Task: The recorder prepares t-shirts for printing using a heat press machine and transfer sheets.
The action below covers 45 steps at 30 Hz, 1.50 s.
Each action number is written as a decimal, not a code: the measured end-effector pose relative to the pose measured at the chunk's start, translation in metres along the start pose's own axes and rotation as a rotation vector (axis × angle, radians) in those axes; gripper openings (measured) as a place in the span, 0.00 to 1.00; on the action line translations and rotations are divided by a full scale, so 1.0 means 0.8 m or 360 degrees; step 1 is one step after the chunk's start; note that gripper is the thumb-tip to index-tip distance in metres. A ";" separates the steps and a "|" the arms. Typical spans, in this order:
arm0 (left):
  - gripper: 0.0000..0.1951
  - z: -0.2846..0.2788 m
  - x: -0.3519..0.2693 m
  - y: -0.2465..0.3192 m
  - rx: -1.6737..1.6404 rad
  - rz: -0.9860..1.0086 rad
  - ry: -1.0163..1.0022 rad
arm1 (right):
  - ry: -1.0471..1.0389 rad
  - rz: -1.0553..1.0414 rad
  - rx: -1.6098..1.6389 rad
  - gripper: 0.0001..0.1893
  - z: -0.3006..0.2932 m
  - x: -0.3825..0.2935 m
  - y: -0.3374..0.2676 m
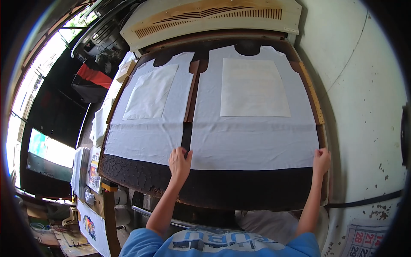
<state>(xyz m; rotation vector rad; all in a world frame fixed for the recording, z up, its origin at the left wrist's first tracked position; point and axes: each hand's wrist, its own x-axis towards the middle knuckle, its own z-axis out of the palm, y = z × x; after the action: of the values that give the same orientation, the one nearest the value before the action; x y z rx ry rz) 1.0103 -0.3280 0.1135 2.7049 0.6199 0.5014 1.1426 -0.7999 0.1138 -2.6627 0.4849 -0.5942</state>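
Two white cut fabric panels with scooped necklines lie side by side on a dark heat-press bed (250,189). My left hand (179,164) is at the gap between them, over the lower right corner of the left panel (144,138). Its fingers are curled and the thumb reaches the edge of the right panel (250,141); whether it pinches cloth is unclear. At the right panel's lower right edge, my right hand (321,160) has its fingers closed on the fabric. A white paper sheet (255,88) rests on the right panel, and a second paper sheet (151,93) on the left one.
Behind the bed stands the press's vented cream housing (212,19). A wall (362,96) runs close along the right side. Stacked printed sheets (85,170) and a small box (126,70) are at the left. A metal bar (154,213) passes below the front edge.
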 end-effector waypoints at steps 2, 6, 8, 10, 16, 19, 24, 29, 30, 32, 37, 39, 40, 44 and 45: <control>0.14 -0.005 -0.028 -0.004 0.0079 -0.0021 -0.0044 | -0.0042 0.0028 -0.0063 0.09 -0.013 -0.024 0.017; 0.13 0.007 -0.050 0.003 0.0159 -0.0051 -0.0128 | -0.0002 -0.0028 -0.0168 0.09 -0.012 -0.046 0.019; 0.09 0.015 -0.047 0.006 0.0182 -0.0044 -0.0139 | -0.0069 -0.0009 -0.0188 0.07 -0.006 -0.046 0.014; 0.06 0.018 -0.045 0.005 0.0182 -0.0054 -0.0104 | -0.0079 -0.0051 -0.0370 0.05 -0.004 -0.045 0.009; 0.06 0.001 -0.041 -0.016 0.0111 -0.0068 -0.0078 | -0.0190 -0.0086 -0.0472 0.06 -0.015 -0.051 0.007; 0.06 -0.002 -0.040 -0.020 0.0063 -0.0075 -0.0090 | -0.0223 -0.0104 -0.0464 0.06 -0.019 -0.055 0.007; 0.09 -0.003 -0.016 -0.003 0.0152 -0.0078 -0.0235 | -0.0257 -0.0139 -0.0445 0.07 -0.020 -0.036 -0.010; 0.22 0.035 0.044 0.060 -0.0132 0.0343 -0.0120 | -0.0125 -0.0824 0.0164 0.16 0.022 -0.008 -0.092; 0.26 0.047 0.055 0.075 -0.0174 0.0436 -0.0129 | -0.0191 -0.0895 0.0216 0.18 0.034 -0.005 -0.112; 0.34 0.069 0.074 0.099 -0.0150 0.0518 -0.0299 | -0.0283 -0.0919 0.0150 0.20 0.059 -0.005 -0.147; 0.36 0.098 0.094 0.122 -0.0078 0.0516 -0.0448 | -0.0488 -0.0900 -0.0035 0.24 0.086 0.005 -0.179; 0.36 0.101 0.097 0.123 -0.0054 0.0504 -0.0516 | -0.0661 -0.0743 -0.0188 0.25 0.088 0.008 -0.179; 0.36 0.102 0.098 0.123 -0.0044 0.0513 -0.0504 | -0.0675 -0.0764 -0.0146 0.25 0.088 0.009 -0.179; 0.35 0.106 0.100 0.123 -0.0046 0.0510 -0.0496 | -0.0674 -0.0782 -0.0184 0.25 0.089 0.013 -0.178; 0.35 0.107 0.101 0.124 -0.0036 0.0502 -0.0487 | -0.0655 -0.0789 -0.0230 0.24 0.090 0.014 -0.178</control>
<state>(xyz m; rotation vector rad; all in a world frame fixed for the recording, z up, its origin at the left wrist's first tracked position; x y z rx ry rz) 1.1478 -0.3943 0.0962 2.7891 0.1060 0.1566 1.2206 -0.6600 0.1166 -2.9452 -0.2657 -0.1226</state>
